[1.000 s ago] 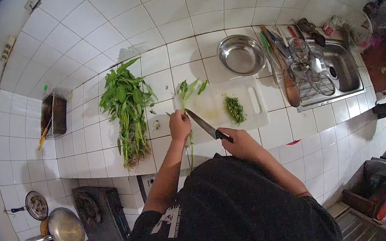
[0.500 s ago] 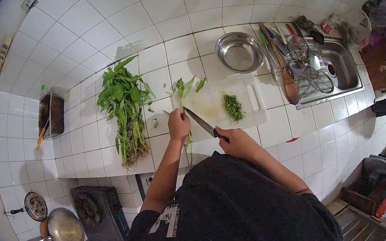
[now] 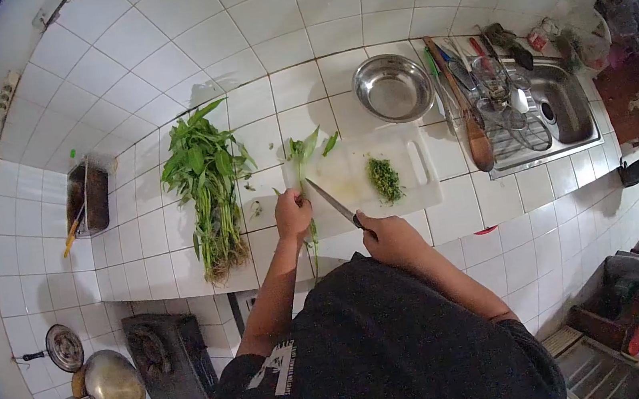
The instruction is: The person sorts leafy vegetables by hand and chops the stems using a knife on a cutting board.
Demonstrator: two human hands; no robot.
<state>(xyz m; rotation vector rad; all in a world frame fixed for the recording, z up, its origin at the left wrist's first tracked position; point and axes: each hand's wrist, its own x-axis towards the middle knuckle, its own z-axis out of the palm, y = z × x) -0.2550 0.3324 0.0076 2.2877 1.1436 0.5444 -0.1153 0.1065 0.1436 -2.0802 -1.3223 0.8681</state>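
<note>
My left hand (image 3: 293, 213) is closed around the stem of a leafy green (image 3: 301, 157) over the left side of a white cutting board (image 3: 346, 159). In my right hand (image 3: 390, 236) is the dark handle of a kitchen knife (image 3: 332, 203). The blade points up and left, its tip close to or touching the stem just above my left fingers. A cut leaf piece (image 3: 331, 144) lies near the top of the board. A small heap of chopped greens (image 3: 385, 179) sits on the board's right half. To the left lies a bunch of leafy greens (image 3: 207, 174) with roots attached.
A steel bowl (image 3: 394, 89) stands behind the board. Right of it lie a wooden spoon (image 3: 478, 138) and piled utensils beside the steel sink (image 3: 566, 106). A stove (image 3: 169, 356) and a hanging pan (image 3: 114, 384) are at lower left.
The view has shifted slightly. My left hand and the stem have moved only a little, and the knife stays close to the stem.
</note>
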